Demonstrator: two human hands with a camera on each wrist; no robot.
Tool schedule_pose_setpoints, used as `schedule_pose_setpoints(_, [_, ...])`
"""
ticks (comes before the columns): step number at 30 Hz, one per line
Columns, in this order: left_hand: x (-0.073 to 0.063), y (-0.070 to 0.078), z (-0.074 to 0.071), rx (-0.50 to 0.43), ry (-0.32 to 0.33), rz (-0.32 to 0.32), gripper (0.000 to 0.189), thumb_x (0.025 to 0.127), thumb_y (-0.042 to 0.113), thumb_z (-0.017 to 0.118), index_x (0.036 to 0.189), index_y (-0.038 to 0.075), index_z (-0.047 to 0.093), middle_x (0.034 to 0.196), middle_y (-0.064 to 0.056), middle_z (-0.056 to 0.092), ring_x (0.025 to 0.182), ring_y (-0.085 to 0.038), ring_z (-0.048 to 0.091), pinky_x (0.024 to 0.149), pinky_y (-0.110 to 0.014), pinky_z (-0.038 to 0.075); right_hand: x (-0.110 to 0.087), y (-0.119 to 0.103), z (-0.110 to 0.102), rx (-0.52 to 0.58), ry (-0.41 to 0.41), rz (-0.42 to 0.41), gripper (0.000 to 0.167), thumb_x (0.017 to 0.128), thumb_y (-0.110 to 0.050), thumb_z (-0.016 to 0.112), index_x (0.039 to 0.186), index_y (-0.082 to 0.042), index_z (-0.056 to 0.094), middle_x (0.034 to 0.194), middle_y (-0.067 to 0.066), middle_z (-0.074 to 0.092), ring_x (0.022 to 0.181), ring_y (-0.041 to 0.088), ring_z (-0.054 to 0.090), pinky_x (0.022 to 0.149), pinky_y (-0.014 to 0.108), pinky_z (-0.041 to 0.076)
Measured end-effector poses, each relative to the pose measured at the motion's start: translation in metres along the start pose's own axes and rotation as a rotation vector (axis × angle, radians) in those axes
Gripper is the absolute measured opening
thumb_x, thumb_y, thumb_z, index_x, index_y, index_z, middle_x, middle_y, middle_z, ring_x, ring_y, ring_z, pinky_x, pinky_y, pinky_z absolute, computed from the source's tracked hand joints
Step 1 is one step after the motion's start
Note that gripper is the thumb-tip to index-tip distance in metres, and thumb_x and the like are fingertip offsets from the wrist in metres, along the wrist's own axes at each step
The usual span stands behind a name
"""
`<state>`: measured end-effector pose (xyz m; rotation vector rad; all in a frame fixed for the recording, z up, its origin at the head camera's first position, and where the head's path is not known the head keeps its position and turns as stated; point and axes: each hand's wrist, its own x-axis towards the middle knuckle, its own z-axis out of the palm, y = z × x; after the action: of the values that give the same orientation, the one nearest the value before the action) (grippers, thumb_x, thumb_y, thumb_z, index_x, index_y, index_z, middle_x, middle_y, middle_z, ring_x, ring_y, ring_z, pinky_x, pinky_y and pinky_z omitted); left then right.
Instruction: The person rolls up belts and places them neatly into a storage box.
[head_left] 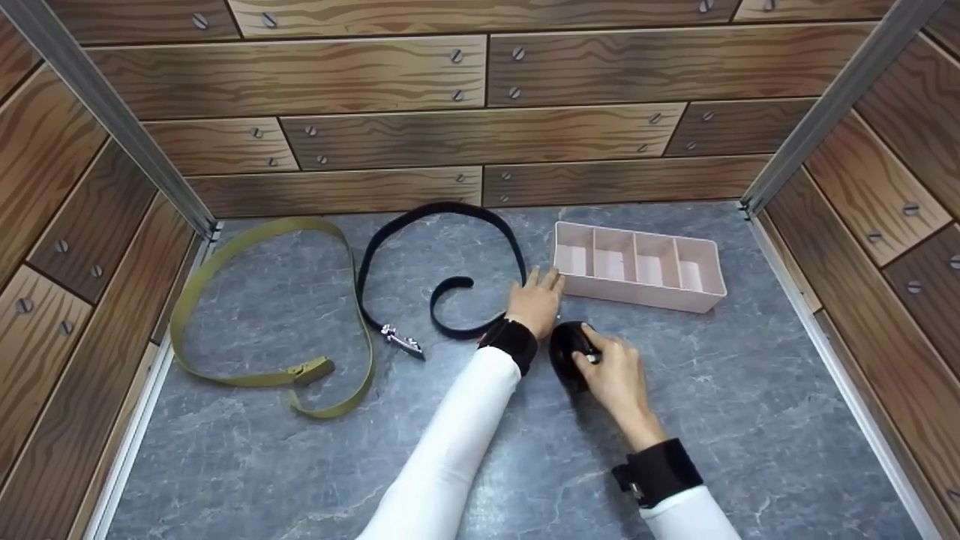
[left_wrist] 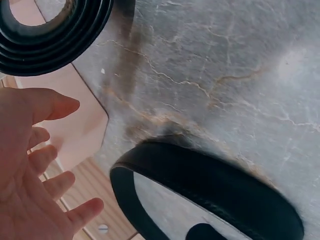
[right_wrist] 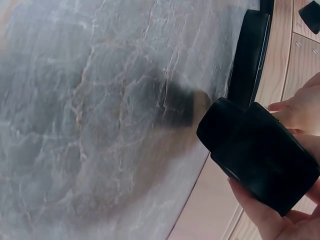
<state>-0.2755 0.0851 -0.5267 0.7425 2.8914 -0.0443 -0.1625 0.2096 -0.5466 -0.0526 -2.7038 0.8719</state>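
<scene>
A coiled black belt is gripped in my right hand, thumb and fingers curled on it. Its stacked rings show at the upper left of the left wrist view; in the right wrist view its wide side hangs above the floor. My left hand holds nothing, fingers spread, between the pink divided box and a second black belt. That belt lies in a loose loop, standing on edge, its silver buckle at the near left. The left forearm partly hides its near right side.
An olive webbing belt lies in a big open loop at the left, with its buckle at the near side. Wood-patterned walls enclose the grey marbled floor at the back and both sides.
</scene>
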Motion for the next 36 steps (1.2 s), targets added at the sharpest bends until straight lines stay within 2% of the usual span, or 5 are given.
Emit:
schedule_pose_setpoints(6, [0.0,0.003,0.0,-0.029,0.0,0.001,0.053,0.103,0.021,0.042,0.154,0.02,0.032,0.158,0.002,0.03,0.145,-0.026,0.026,0.109,-0.05,0.032,0.015,-0.003,-0.014,-0.024,0.034,-0.027,0.047,0.08,-0.012,0.08,0.124,-0.007,0.067,0.097,0.03,0.067,0.087,0.046,0.066,0.07,0.054,0.053])
schedule_pose_setpoints(16, [-0.022,0.01,0.007,-0.032,0.012,0.016,0.056,0.1,0.016,0.047,0.154,0.018,0.032,0.158,0.002,0.028,0.144,-0.024,0.027,0.109,-0.048,0.032,0.069,-0.015,-0.032,-0.012,0.182,-0.034,0.047,0.08,-0.009,0.078,0.125,-0.002,0.065,0.099,0.034,0.065,0.085,0.05,0.064,0.072,0.057,0.052])
schedule_pose_setpoints(24, [-0.035,0.017,0.022,-0.006,0.048,0.016,0.051,0.101,0.019,0.045,0.152,0.02,0.038,0.155,0.0,0.034,0.14,-0.027,0.034,0.104,-0.05,0.038,0.103,-0.018,-0.011,-0.067,0.144,0.001,0.047,0.085,-0.014,0.073,0.13,-0.005,0.063,0.102,0.034,0.064,0.087,0.053,0.062,0.074,0.059,0.049])
schedule_pose_setpoints(31, [-0.044,0.018,0.016,-0.015,0.051,0.018,0.049,0.102,0.017,0.044,0.151,0.017,0.039,0.156,-0.001,0.034,0.139,-0.028,0.036,0.104,-0.048,0.039,0.119,-0.013,0.015,-0.07,0.118,0.022,0.048,0.087,-0.014,0.07,0.133,-0.003,0.06,0.106,0.033,0.062,0.094,0.05,0.061,0.078,0.057,0.049])
schedule_pose_setpoints(36, [-0.044,0.017,0.015,-0.031,0.052,0.017,0.051,0.101,0.016,0.046,0.151,0.015,0.038,0.156,-0.001,0.032,0.139,-0.029,0.035,0.105,-0.047,0.038,0.129,-0.012,0.024,-0.061,0.087,0.036,0.048,0.089,-0.014,0.068,0.135,-0.003,0.058,0.112,0.034,0.061,0.099,0.05,0.061,0.08,0.058,0.049])
